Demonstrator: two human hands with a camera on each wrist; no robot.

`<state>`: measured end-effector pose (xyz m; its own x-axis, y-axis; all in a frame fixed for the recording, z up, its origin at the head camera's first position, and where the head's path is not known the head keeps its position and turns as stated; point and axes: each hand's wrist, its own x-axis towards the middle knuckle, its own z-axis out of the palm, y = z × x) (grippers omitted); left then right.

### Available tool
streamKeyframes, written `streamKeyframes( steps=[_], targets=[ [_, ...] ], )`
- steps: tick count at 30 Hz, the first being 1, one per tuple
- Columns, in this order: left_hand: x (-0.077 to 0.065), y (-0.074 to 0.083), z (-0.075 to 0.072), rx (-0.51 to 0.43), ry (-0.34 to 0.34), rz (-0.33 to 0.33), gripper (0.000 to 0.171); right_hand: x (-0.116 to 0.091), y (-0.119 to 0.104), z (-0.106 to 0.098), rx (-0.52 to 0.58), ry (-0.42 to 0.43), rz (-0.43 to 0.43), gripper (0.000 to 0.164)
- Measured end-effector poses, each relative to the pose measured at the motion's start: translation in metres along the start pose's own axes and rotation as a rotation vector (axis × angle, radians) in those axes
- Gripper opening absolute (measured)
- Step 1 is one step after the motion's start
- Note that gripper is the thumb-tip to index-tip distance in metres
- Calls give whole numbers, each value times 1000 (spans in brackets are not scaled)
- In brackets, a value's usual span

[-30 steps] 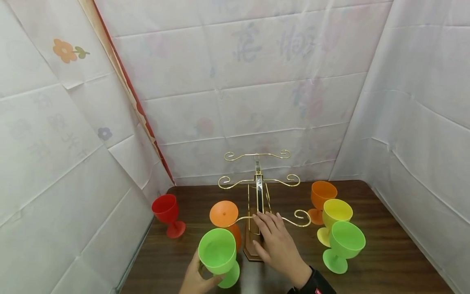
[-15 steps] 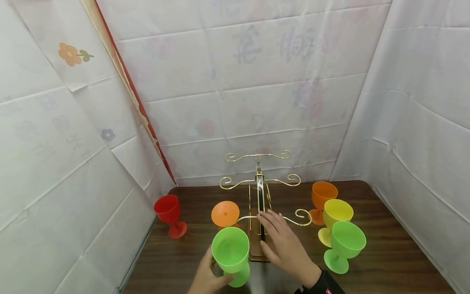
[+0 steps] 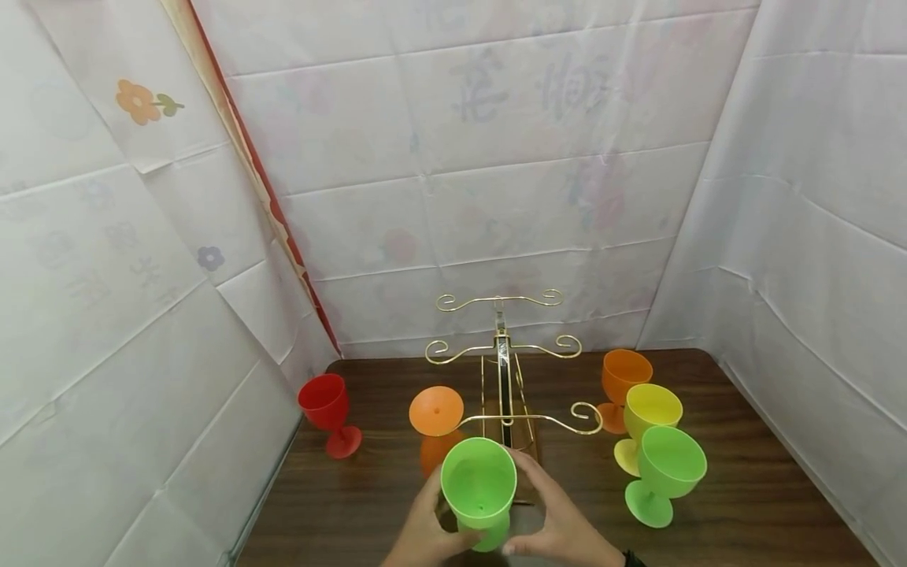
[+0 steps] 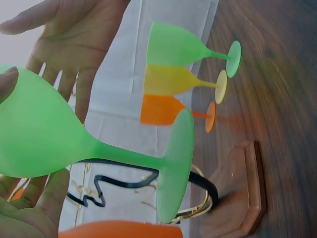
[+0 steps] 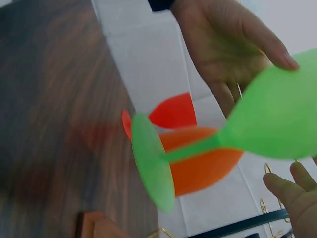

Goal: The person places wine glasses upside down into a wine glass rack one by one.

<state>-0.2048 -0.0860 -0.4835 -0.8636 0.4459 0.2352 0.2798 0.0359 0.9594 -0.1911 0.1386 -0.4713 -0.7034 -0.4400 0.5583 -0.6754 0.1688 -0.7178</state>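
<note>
A light green plastic goblet [image 3: 479, 482] is held upright above the table, in front of the rack. My left hand [image 3: 423, 529] grips it by the bowl, its thumb on the near side. Close to the bowl's right side is my right hand [image 3: 560, 521], fingers extended and spread, the thumb apart from them. In the left wrist view the goblet's stem and round foot [image 4: 174, 166] hang free. Just behind stands a gold wire rack [image 3: 505, 378] on a wooden base. An orange goblet [image 3: 436, 411] hangs upside down on its front left arm.
A red goblet [image 3: 327, 403] stands upright on the left of the dark wood table [image 3: 312, 512]. To the right are an orange goblet [image 3: 623, 378], a yellow goblet [image 3: 652, 409] and another green goblet [image 3: 671, 461], all upright. White sheeting [image 3: 482, 197] encloses the table's back and sides.
My left hand has carried the green goblet rightward to the front of the rack. My right hand has left the rack's post and come down beside the goblet.
</note>
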Motion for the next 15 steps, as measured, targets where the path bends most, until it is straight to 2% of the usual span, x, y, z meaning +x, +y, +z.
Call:
streamKeyframes(
  steps=[2,4,10,15],
  targets=[
    [1,0,3,-1,-15,-3,83,-2,0,3,82,15,16,96],
    [2,-1,6,-2,-33,13,82,-3,0,5,117,38,33,96],
    [3,-3,13,22,-63,115,81,-3,0,7,93,108,35,96],
    [4,0,17,15,-53,104,81,-2,0,8,79,144,4,94]
  ],
)
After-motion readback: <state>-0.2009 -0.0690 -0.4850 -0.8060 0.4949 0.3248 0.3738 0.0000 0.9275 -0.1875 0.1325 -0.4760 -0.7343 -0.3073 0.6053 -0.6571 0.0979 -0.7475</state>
